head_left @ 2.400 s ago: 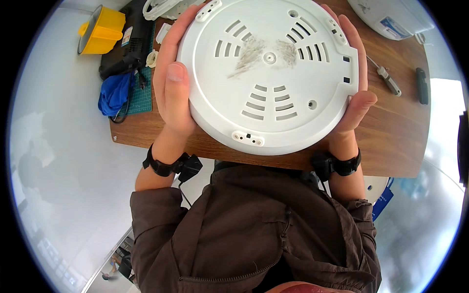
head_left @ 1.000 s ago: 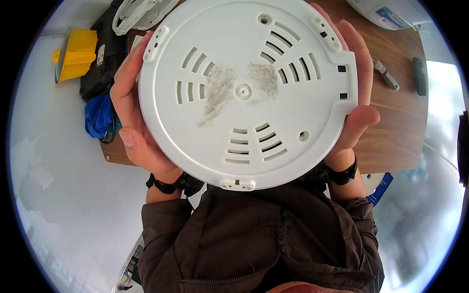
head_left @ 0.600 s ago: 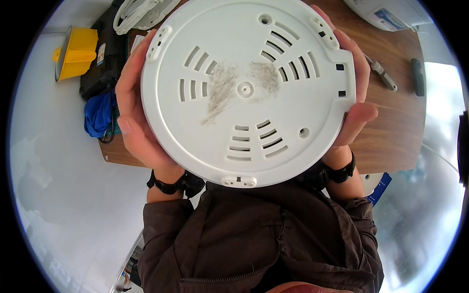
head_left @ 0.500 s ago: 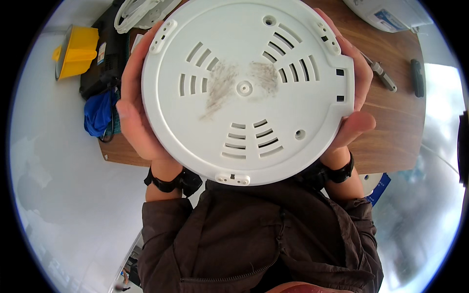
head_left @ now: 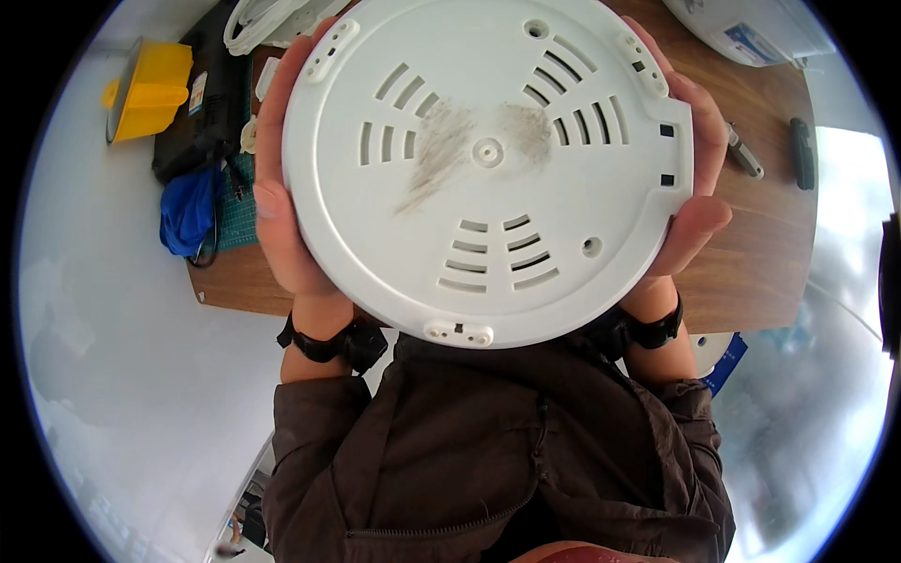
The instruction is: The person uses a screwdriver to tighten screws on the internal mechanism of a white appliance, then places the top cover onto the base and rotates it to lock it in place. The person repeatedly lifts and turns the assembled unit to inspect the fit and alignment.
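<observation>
- The round white plastic base plate (head_left: 488, 169) is held up above the desk (head_left: 751, 263), its vented underside facing the camera, with grey dust smears near its centre.
- The left hand (head_left: 282, 216) grips the rim at 9 o'clock, fingers curled behind the plate, thumb on the edge.
- The right hand (head_left: 690, 211) grips the rim at 3 o'clock, where two small square holes are; its thumb sits lower, near 4 o'clock.
- The plate lies between both hands, equally near to each; being round, it has no long axis.
- At 10 o'clock on the desk are a yellow box (head_left: 150, 89) and a blue cloth (head_left: 188, 211).
</observation>
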### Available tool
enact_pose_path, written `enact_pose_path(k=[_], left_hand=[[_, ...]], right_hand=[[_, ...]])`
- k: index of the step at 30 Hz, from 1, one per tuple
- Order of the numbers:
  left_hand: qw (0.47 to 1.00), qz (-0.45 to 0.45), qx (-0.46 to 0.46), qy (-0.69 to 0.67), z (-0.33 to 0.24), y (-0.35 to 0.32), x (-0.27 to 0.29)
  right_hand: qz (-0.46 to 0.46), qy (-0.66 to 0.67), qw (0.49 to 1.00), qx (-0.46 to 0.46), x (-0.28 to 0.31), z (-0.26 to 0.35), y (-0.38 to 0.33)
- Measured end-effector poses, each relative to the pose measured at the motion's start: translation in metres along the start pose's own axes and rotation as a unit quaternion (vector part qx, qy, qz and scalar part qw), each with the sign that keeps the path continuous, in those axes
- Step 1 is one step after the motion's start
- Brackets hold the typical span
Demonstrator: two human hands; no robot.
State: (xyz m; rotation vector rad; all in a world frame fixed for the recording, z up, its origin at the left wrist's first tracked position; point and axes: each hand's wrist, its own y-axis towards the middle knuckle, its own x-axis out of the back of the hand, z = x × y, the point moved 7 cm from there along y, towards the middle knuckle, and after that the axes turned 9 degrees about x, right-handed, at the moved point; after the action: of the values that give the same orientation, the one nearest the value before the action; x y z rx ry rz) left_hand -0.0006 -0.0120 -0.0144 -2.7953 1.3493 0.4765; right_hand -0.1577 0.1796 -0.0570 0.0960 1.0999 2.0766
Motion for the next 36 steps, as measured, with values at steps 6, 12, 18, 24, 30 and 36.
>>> enact_pose_path(k=[6, 12, 18, 24, 30, 36], left_hand=[[0.997, 0.027, -0.033, 0.067, 0.004, -0.005, -0.001], [0.993, -0.05, -0.01, 0.102, 0.011, -0.009, -0.001], [0.993, -0.073, -0.004, 0.092, 0.014, -0.01, -0.007], [0.99, -0.102, -0.014, 0.098, 0.011, -0.014, -0.008], [0.994, -0.092, -0.032, 0.056, 0.011, -0.018, -0.012], [0.994, -0.068, -0.031, 0.077, 0.007, -0.019, -0.016]], right_hand=[[-0.054, -0.075, 0.995, -0.025, 0.009, 0.012, 0.002], [-0.064, -0.177, 0.978, -0.096, -0.003, 0.044, 0.011], [-0.117, -0.125, 0.983, -0.073, -0.028, 0.05, 0.018], [-0.11, -0.099, 0.986, -0.071, -0.016, 0.041, 0.017], [-0.064, -0.081, 0.994, -0.043, -0.01, 0.042, 0.015], [-0.044, -0.102, 0.993, -0.043, -0.005, 0.042, 0.011]])
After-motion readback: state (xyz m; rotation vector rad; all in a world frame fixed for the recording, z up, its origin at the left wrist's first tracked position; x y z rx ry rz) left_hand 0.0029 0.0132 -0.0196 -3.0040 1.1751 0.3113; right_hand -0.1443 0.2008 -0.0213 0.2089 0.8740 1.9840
